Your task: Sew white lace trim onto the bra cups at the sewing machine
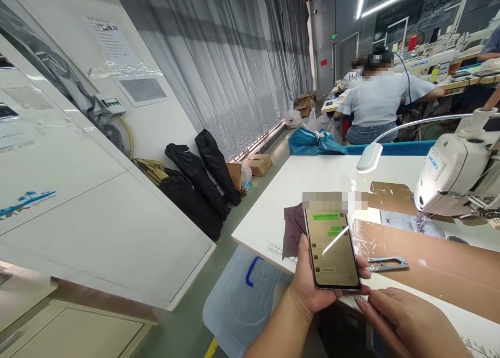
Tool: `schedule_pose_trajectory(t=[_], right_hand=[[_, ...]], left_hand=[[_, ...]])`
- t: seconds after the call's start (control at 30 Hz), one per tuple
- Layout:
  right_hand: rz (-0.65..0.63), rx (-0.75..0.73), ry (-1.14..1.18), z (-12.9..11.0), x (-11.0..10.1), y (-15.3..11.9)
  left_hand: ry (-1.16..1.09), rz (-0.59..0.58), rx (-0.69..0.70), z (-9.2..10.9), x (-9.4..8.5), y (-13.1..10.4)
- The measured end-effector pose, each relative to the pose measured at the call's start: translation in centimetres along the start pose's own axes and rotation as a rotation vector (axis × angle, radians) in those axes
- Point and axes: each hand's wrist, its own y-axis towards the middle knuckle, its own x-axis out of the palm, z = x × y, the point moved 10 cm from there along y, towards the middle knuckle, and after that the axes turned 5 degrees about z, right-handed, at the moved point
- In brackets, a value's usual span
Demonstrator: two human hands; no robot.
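White sewing table [269, 204], lower centre to right. Left hand [312, 285] grips phone [332, 248], screen up, just right of lower centre; right hand [406, 316] beside it, fingers curled. Beyond, right: sewing machine [449, 170]; farther, upper right, seated person [373, 98].

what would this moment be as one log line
left hand: holding phone, screen lit | right hand: near phone's lower corner | purplish cloth: on table, partly behind phone | metal snips: unheld
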Motion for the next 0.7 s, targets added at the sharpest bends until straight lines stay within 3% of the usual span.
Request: schedule_pose_trajectory(t=[0.2,0.37,0.5,0.7], right_hand=[[0.011,-0.032,-0.013,-0.2,-0.1,-0.1],[0.159,0.011,0.051,-0.5,-3.3,0.4],[0.272,-0.064,-0.001,-1.3,-5.1,0.5],[0.277,-0.105,-0.116,-1.3,-4.4,0.2]], left_hand=[[-0.023,-0.016,0.021,0.3,0.3,-0.1],[-0.048,0.000,0.028,0.3,0.3,-0.1],[-0.054,0.005,0.043,0.3,0.1,-0.1],[-0.065,0.008,0.050,0.4,0.2,0.0]])
